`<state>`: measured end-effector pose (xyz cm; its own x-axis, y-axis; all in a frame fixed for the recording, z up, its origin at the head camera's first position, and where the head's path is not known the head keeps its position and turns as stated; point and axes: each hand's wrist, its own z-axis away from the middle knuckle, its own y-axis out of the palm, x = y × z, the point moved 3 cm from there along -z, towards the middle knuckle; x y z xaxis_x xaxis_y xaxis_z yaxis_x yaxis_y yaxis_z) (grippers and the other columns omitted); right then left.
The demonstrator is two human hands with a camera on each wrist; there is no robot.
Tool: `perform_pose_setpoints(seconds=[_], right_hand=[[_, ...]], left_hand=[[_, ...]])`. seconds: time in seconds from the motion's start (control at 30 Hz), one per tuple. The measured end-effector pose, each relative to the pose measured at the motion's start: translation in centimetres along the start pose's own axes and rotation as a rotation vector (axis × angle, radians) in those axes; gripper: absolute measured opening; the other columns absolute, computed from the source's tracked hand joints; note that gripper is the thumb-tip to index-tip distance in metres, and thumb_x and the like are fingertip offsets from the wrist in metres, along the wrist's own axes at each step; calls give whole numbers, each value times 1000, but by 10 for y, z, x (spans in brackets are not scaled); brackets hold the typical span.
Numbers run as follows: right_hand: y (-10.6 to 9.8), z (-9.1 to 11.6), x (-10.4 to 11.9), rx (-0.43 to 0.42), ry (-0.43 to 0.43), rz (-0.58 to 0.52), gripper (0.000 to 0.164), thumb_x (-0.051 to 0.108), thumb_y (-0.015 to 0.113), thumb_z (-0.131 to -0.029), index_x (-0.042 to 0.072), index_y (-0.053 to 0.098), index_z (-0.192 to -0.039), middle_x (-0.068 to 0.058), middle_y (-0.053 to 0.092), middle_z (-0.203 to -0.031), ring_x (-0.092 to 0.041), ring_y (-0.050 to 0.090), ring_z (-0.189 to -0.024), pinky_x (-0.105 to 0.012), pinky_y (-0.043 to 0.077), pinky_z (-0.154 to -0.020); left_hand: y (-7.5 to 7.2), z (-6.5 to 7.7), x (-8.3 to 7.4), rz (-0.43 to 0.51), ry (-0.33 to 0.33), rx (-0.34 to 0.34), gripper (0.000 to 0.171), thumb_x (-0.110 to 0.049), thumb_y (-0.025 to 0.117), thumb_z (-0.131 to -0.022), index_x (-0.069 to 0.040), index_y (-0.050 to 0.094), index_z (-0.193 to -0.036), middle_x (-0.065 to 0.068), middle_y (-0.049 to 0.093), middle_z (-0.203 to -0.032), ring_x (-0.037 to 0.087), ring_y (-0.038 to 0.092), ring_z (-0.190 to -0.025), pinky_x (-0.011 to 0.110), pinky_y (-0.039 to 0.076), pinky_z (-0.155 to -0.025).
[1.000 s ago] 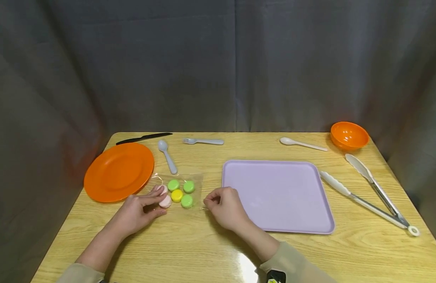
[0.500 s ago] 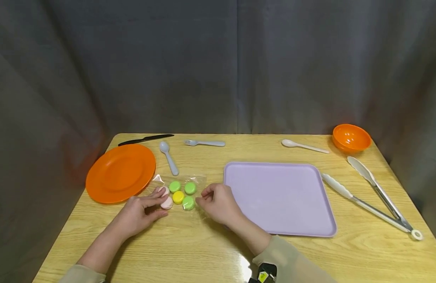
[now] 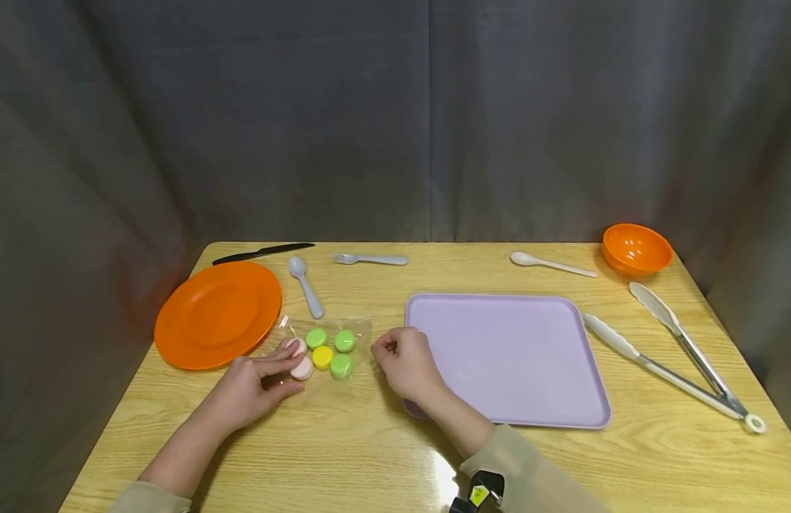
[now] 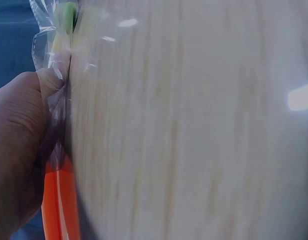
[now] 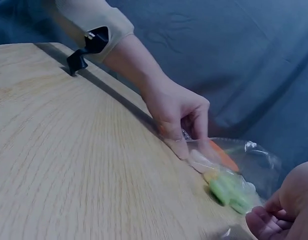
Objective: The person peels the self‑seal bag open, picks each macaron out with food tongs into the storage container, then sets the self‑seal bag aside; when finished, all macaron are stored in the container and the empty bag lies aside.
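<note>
Barely started here: my left hand [image 3: 257, 381] pinches the clear candy bag [image 3: 328, 349] lying on the table [image 3: 370, 456] beside the orange plate [image 3: 217, 313], my right hand [image 3: 405, 363] pinches its other edge, bag unopened, lilac tray [image 3: 517, 356] bare.

Left hand [image 5: 176, 112] pinches clear bag [image 5: 234, 170] of green pieces on table [image 5: 69, 165].

Head cam high, looks down at table [image 3: 370, 456]; wrist cams low, close; all share bag [image 3: 328, 349].
</note>
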<state>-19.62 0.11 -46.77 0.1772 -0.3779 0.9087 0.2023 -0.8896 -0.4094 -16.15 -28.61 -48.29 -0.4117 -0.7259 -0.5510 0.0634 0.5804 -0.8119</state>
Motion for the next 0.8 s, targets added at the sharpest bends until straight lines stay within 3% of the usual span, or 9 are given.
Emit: perform_pose_setpoints(seconds=[0.2,0.5,0.67,0.8], right_hand=[[-7,3,-3,11,17,-68,15,0,65,-99,-6,74,-87,-11,69,-65,-12,59,-51,-20,40,-44],[0,-20,3,51,12,32,14,8,80,-93,-3,73,-90,-3,70,-78,-10,63,-63,-25,56,-59],[5,-31,2,99,-11,113,12,1,73,-93,0,76,-82,1,66,-69,-9,58,-60,-24,52,-56],[4,-34,2,89,-1,99,17,0,67,-96,-1,77,-83,-1,66,-65,-10,57,-55,-24,48,-50]], left_hand=[[0,0,1,10,5,-13,51,-25,91,-87,-11,75,-133,4,62,-144,22,56,-137,45,46,-109],[0,0,1,9,25,-5,51,-22,93,-84,-11,76,-131,6,63,-142,25,55,-137,47,46,-109],[1,-1,1,23,19,7,51,-25,93,-84,-11,76,-131,5,63,-142,25,55,-137,48,46,-110],[-1,0,2,18,0,7,51,-27,92,-85,-11,76,-131,5,63,-143,25,55,-138,48,46,-110]])
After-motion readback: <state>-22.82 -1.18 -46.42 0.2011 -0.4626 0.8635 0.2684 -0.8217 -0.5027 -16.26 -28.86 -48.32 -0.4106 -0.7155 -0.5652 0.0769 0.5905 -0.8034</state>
